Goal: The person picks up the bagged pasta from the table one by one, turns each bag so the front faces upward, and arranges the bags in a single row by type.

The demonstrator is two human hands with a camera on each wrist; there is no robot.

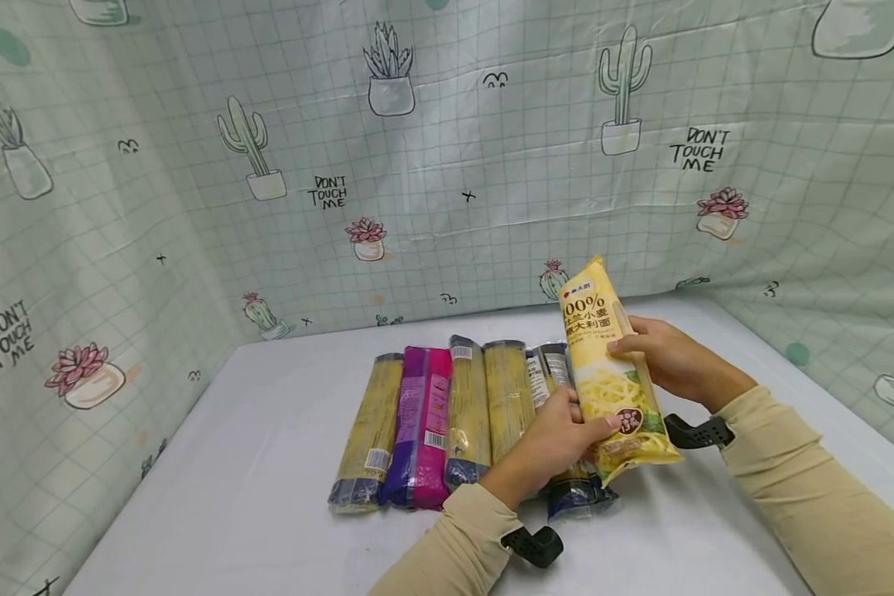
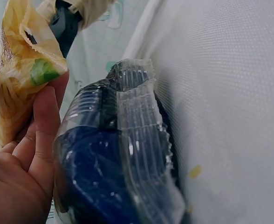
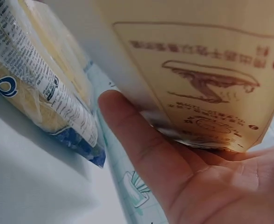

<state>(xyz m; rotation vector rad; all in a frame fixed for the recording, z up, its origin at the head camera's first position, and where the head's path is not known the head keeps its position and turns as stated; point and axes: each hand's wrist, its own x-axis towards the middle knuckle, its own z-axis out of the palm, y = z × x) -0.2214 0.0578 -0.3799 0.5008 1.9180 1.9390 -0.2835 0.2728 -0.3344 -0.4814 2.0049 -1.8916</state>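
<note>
Both hands hold a yellow pasta packet [image 1: 603, 364] upright and slightly tilted above the table's right side, its printed front toward me. My left hand [image 1: 551, 443] grips its lower left edge, thumb on the front. On the upper right edge, my right hand [image 1: 666, 356] holds it with the thumb in front. The right wrist view shows the packet's back [image 3: 207, 79], printed with cooking drawings, against the right palm. Just behind and left of it lies a dark-ended pasta packet [image 1: 577, 492], partly hidden by the left hand; its blue end [image 2: 99, 163] fills much of the left wrist view.
Left of the hands, more pasta packets lie side by side: a clear one [image 1: 368, 430], a pink and purple one [image 1: 422, 426], and two more clear ones with dark ends [image 1: 468, 406] [image 1: 508, 389]. They rest on a white table [image 1: 268, 463]. A cactus-print cloth [image 1: 432, 165] hangs behind.
</note>
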